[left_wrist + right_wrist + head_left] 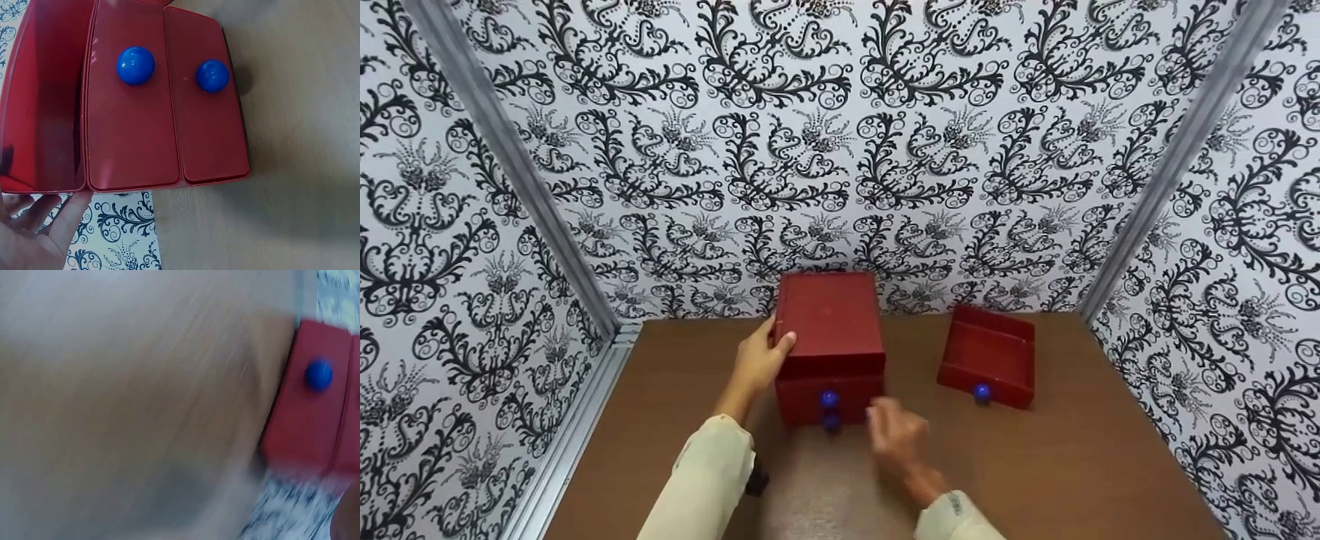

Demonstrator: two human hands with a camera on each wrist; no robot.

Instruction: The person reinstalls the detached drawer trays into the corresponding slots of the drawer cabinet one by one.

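A red box of drawers (829,315) stands on the table near the back wall. Its top slot (45,101) is an open cavity, and below it two drawer fronts sit closed, each with a round blue knob (135,65). My left hand (760,362) rests against the box's left side, thumb over the top edge, fingers extended along the side. Just right of the lower drawers, my right hand (898,437) is blurred, its fingers loosely bent with nothing seen in them. A pulled-out red drawer (990,349) with a blue knob lies to the right.
The brown wooden table (1080,465) extends on both sides of the box. A black-and-white patterned wall (825,165) rises directly behind, with matching side walls and grey metal posts (1177,165) at the corners.
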